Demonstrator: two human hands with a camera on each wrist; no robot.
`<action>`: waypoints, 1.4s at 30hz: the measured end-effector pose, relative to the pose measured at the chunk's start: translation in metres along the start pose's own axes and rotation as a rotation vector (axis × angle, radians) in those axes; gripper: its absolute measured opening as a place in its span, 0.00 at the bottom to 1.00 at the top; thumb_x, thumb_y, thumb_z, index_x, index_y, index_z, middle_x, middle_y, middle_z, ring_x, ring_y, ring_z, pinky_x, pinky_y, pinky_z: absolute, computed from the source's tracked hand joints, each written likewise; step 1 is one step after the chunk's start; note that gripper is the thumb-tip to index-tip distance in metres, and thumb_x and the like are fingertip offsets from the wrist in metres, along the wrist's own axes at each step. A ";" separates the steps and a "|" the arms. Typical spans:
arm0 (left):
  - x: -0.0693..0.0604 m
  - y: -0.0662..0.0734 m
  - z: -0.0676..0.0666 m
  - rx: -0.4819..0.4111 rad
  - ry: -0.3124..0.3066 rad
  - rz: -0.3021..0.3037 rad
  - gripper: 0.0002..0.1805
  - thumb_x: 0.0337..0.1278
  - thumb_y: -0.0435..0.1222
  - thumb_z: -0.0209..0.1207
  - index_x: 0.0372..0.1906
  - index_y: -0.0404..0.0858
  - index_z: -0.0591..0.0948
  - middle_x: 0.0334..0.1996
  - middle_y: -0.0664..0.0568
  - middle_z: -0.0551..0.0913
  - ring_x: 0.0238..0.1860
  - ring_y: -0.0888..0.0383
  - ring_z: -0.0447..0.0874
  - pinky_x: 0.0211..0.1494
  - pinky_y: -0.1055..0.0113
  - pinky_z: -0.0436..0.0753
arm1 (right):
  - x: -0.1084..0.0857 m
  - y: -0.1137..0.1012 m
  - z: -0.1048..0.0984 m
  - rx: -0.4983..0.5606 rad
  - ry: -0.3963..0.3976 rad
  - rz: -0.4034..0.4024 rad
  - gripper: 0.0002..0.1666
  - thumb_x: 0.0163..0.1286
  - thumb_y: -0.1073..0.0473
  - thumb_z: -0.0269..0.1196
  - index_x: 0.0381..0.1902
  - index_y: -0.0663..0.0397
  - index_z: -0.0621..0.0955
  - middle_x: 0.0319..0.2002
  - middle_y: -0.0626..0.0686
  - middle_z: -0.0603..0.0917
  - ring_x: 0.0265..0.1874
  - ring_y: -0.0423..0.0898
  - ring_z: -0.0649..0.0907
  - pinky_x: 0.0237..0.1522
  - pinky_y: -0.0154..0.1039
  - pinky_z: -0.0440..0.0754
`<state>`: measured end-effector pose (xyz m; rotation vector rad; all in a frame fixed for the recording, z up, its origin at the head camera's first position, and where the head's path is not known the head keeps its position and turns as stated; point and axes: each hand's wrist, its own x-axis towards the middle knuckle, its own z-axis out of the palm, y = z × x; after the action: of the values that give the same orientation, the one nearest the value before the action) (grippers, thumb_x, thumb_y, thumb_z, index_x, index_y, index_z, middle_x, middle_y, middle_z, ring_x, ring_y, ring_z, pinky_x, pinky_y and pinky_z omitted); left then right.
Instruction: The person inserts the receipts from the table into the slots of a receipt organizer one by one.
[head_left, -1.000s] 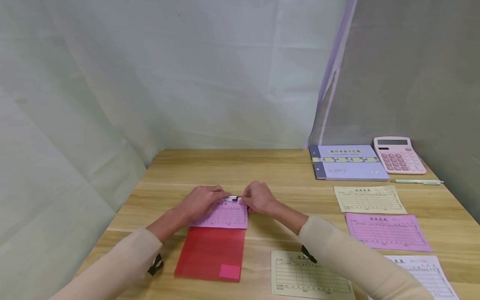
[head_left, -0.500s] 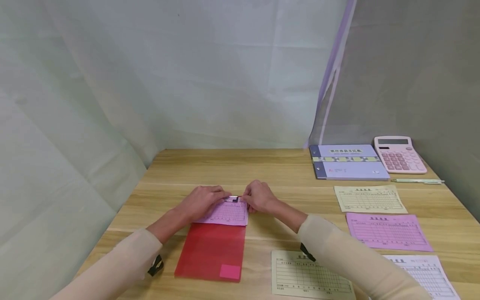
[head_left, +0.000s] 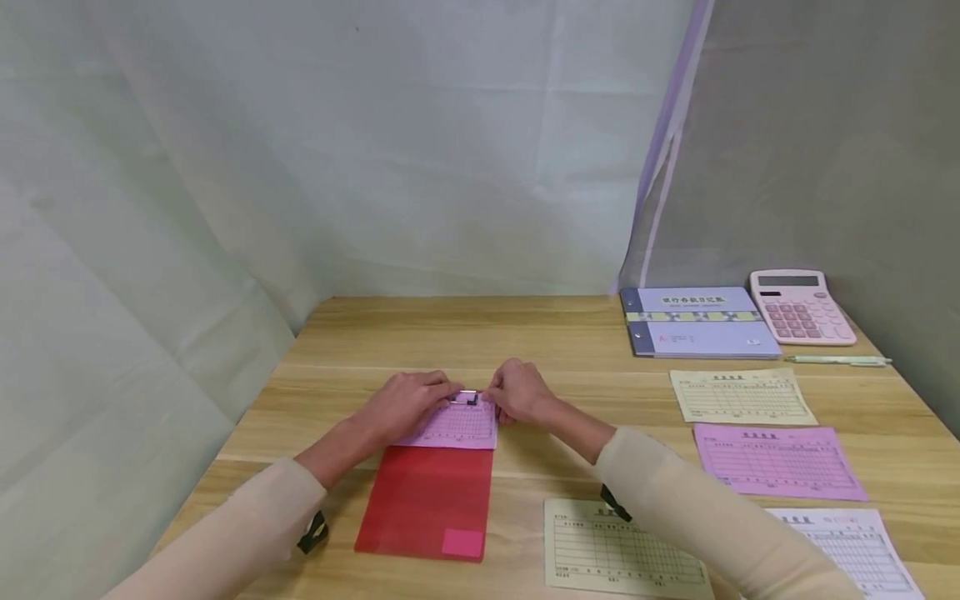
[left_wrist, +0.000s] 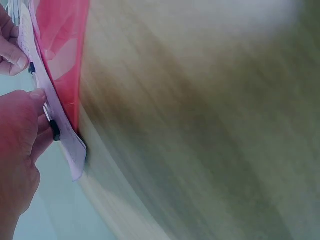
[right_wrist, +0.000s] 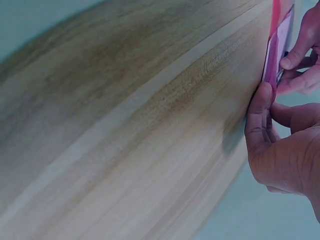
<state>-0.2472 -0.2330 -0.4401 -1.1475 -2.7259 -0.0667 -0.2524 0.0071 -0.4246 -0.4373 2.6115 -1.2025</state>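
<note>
A pink printed paper form (head_left: pixel 454 429) covers the twelve o'clock end of a translucent red plastic folder (head_left: pixel 427 500) on the wood-grained counter (head_left: pixel 450 337). At its ten o'clock, the left hand (head_left: pixel 407 406) pinches a silver-and-black metal clip (head_left: pixel 465 402); at two, the right hand (head_left: pixel 520 392) pinches the form's corner.

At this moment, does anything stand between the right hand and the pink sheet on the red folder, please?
Nothing visible does: the right hand pinches the pink sheet at its corner. The left hand grips the clip nearby.
</note>
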 end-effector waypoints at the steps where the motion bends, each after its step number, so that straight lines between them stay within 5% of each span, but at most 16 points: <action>1: 0.001 0.000 0.000 0.002 -0.005 -0.001 0.19 0.74 0.35 0.65 0.65 0.41 0.86 0.52 0.49 0.88 0.50 0.53 0.90 0.53 0.55 0.88 | 0.000 0.000 -0.001 0.005 0.001 0.001 0.10 0.77 0.65 0.67 0.35 0.65 0.89 0.16 0.53 0.84 0.14 0.44 0.84 0.19 0.33 0.81; 10: 0.002 0.001 -0.001 0.004 -0.016 -0.004 0.18 0.74 0.35 0.65 0.65 0.41 0.86 0.52 0.49 0.88 0.50 0.53 0.90 0.53 0.56 0.88 | -0.002 0.002 -0.004 -0.072 0.123 -0.053 0.09 0.76 0.64 0.66 0.39 0.64 0.90 0.30 0.52 0.87 0.26 0.42 0.79 0.27 0.33 0.76; 18: -0.001 0.003 -0.002 -0.001 -0.020 -0.001 0.19 0.74 0.35 0.65 0.65 0.41 0.86 0.51 0.49 0.88 0.49 0.53 0.90 0.52 0.56 0.88 | -0.005 0.001 -0.002 0.069 -0.016 0.026 0.08 0.74 0.64 0.70 0.37 0.64 0.91 0.20 0.54 0.87 0.15 0.44 0.83 0.19 0.34 0.81; 29: -0.001 0.001 0.002 0.044 0.065 0.072 0.17 0.72 0.32 0.66 0.62 0.39 0.86 0.48 0.48 0.88 0.46 0.53 0.90 0.47 0.56 0.89 | -0.007 0.001 0.003 0.073 0.059 0.003 0.06 0.71 0.67 0.71 0.35 0.65 0.92 0.14 0.53 0.84 0.12 0.45 0.84 0.18 0.35 0.82; 42: -0.002 0.000 0.002 0.016 0.043 0.039 0.18 0.72 0.33 0.66 0.63 0.40 0.87 0.50 0.49 0.88 0.47 0.54 0.90 0.50 0.56 0.89 | -0.006 0.001 0.006 0.069 0.070 0.027 0.06 0.71 0.67 0.71 0.34 0.65 0.92 0.14 0.52 0.84 0.12 0.44 0.84 0.18 0.35 0.82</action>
<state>-0.2461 -0.2338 -0.4423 -1.1808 -2.6603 -0.0637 -0.2456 0.0060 -0.4286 -0.3528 2.6151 -1.3175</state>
